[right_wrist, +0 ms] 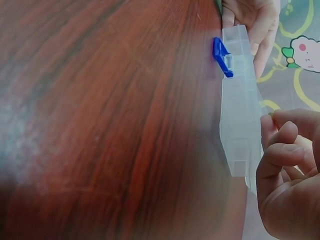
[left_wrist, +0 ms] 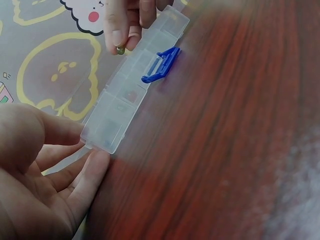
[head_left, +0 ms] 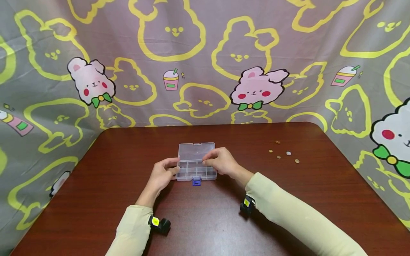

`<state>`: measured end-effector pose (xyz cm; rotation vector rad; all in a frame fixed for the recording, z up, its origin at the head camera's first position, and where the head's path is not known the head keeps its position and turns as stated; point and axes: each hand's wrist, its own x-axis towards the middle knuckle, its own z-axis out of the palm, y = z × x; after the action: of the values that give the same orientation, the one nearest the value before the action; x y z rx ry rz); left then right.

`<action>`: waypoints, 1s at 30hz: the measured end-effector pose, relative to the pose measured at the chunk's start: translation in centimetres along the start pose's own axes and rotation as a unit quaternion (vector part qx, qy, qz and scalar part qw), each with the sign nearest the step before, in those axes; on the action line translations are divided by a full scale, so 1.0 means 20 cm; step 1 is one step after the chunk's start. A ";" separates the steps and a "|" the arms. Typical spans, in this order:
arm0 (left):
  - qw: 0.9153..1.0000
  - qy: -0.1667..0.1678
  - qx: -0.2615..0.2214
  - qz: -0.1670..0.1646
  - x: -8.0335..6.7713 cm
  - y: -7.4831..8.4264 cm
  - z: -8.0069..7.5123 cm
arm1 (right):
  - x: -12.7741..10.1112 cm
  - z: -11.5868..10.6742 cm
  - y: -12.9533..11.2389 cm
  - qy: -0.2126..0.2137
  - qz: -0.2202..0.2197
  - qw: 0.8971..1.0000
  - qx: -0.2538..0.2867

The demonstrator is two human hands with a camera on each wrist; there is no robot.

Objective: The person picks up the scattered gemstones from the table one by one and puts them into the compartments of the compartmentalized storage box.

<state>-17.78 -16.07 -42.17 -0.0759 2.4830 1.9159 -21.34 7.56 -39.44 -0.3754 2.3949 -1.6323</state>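
Note:
A clear plastic compartment box point(head_left: 192, 173) sits on the table with its lid point(head_left: 196, 151) raised at the back. A blue latch point(head_left: 196, 182) hangs from its front edge. My left hand point(head_left: 162, 173) holds the box's left end, fingers and thumb about the corner, as the left wrist view shows. Over the compartments on the right is my right hand point(head_left: 221, 161). Its thumb and forefinger pinch a small shiny greenish stone point(left_wrist: 120, 50), mostly covered by the fingertips. Whether anything lies inside the compartments cannot be made out clearly.
Several small brownish stones point(head_left: 297, 161) and one white stone point(head_left: 288, 153) lie scattered on the table's right side. The dark red wooden table point(head_left: 112, 185) backs onto a patterned curtain point(head_left: 198, 64), which also hangs at both sides.

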 end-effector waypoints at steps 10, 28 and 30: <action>1.000 -0.003 -0.001 0.001 0.00 0.00 0.00 | 0.01 0.00 -0.02 -0.008 0.005 1.000 -0.008; 1.000 -0.003 -0.002 0.004 0.00 0.00 0.00 | -0.01 -0.03 -0.01 0.006 0.020 1.000 -0.001; 1.000 -0.003 -0.001 0.004 0.00 0.00 0.00 | -0.02 -0.04 0.00 0.010 0.020 1.000 -0.001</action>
<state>-17.81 -16.12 -42.20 -0.0601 2.4825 1.9186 -21.29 8.43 -39.04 -0.3118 2.4020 -1.6248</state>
